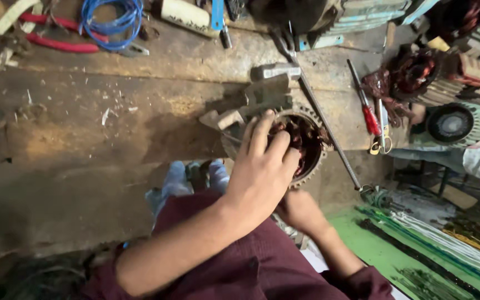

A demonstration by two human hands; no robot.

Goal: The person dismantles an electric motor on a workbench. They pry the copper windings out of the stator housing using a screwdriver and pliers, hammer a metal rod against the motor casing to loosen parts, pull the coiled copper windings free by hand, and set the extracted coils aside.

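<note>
A round motor stator [306, 145] with a toothed metal rim and dark reddish copper windings sits at the edge of a worn wooden bench [101, 133]. My left hand [262, 166] lies on top of it, fingers bent into the windings. My right hand [301, 210] is below the stator, under its near side, partly hidden by my left forearm. Whether it grips the housing is unclear. A metal block and wooden wedges [251, 103] lie just behind the stator.
A long metal rod [329, 130] runs diagonally right of the stator. A red-handled screwdriver [366, 108] and scissors [383, 133] lie further right, near other wound stators [418, 72]. Red pliers [56, 39] and blue wire [112, 19] lie at the far left. Green sheet [395, 250] below right.
</note>
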